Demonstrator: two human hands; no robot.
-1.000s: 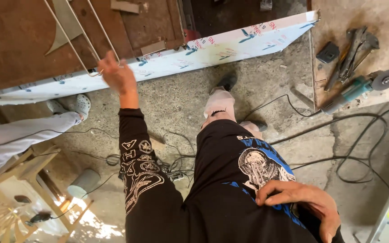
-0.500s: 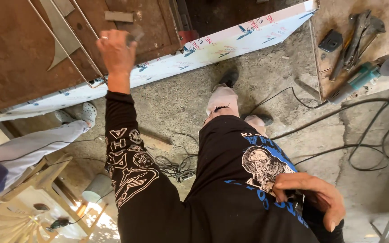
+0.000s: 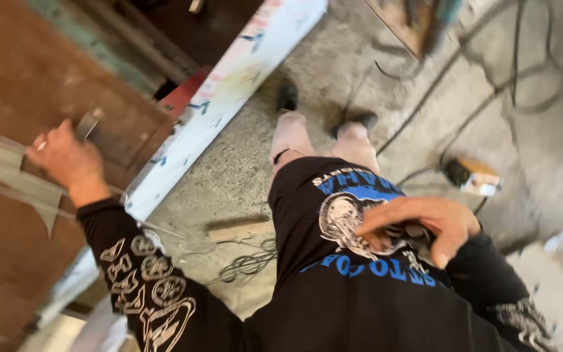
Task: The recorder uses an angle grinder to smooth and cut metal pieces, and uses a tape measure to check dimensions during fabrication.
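My left hand (image 3: 66, 160) is raised against a brown rusty panel (image 3: 27, 72), fingers closed around a small grey metal piece (image 3: 89, 122) that sticks out above the knuckles. Thin pale strips (image 3: 14, 173) run across the panel just behind that hand. My right hand (image 3: 425, 225) lies on the front of my black printed shirt (image 3: 353, 287), fingers bent down against the cloth. Whether it holds anything is hidden. The picture is blurred by motion.
A long white beam with blue and red marks (image 3: 229, 98) runs diagonally beside the panel. On the concrete floor lie a wooden block (image 3: 239, 229), a coil of wire (image 3: 249, 264), black cables (image 3: 490, 78) and a small orange-and-black tool (image 3: 470, 177). My shoes (image 3: 287, 98) point towards the beam.
The view has swung and tilted to the left. My left hand stays up at the panel. My right hand has risen from my waist to the print on my shirt.
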